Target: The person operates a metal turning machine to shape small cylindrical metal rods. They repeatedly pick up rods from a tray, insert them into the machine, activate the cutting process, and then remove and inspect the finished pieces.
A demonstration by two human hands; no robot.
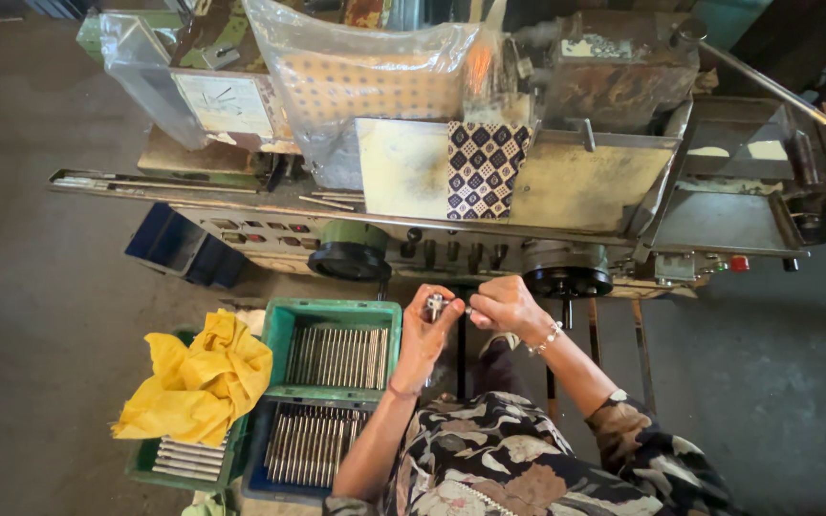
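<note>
My left hand (423, 334) and my right hand (507, 306) meet in front of me, just below the machine's front edge. Between their fingers they hold a small metal part (435, 306); its exact shape is too small to tell. Both hands are closed on it, the left from below, the right from the side. A bracelet sits on my right wrist and a thin band on my left. Left of my hands stands a green crate (284, 330) filled with a row of thin metal rods (336, 356).
A big worn metal machine (585, 182) spans the back, with black handwheels (566, 281), a patterned cloth (486, 167) and plastic bags (375, 81) on it. A blue crate (260, 483) of rods sits below the green one. A yellow cloth (198, 382) drapes another crate.
</note>
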